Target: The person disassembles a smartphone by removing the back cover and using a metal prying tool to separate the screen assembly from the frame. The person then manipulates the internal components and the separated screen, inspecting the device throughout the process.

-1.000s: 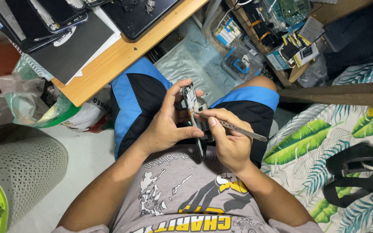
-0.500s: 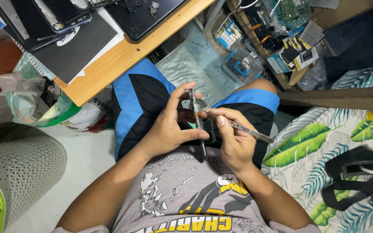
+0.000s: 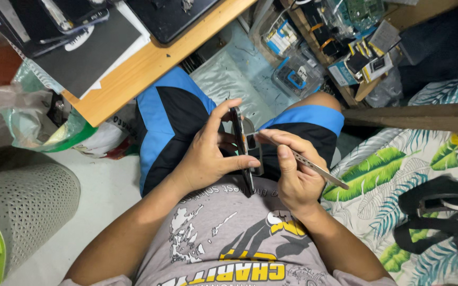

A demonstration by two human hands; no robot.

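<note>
— What is hard to make out here?

— The smartphone [image 3: 241, 153] is seen almost edge-on, a thin dark slab standing upright over the lap, so its screen and back are barely readable. A loose pale panel just behind it is half hidden by the fingers. The worktop [image 3: 133, 74] is cut off at the top edge, and the dark flat devices lying on it are only partly in view.

— And the hands?

— The left hand [image 3: 208, 156] is clasped around the smartphone, thumb across its near side, fingers curled over the top. The right hand [image 3: 292, 172] pinches a slim metal pry tool [image 3: 306, 161], its tip touching the phone's upper edge; the handle end pokes out past the palm.

— Materials?

— Worktop of pale wood. A perforated grey plastic basket [image 3: 22, 206] bulges at lower left. A crumpled clear and green plastic bag [image 3: 38, 122] hangs below the worktop. The bed [image 3: 398, 175] on the right wears leaf-printed fabric.

— Any packaging?

— Small boxes [image 3: 367, 58], blue, black and yellow, crowd a wooden shelf at upper right; their print is too small to tell.
</note>
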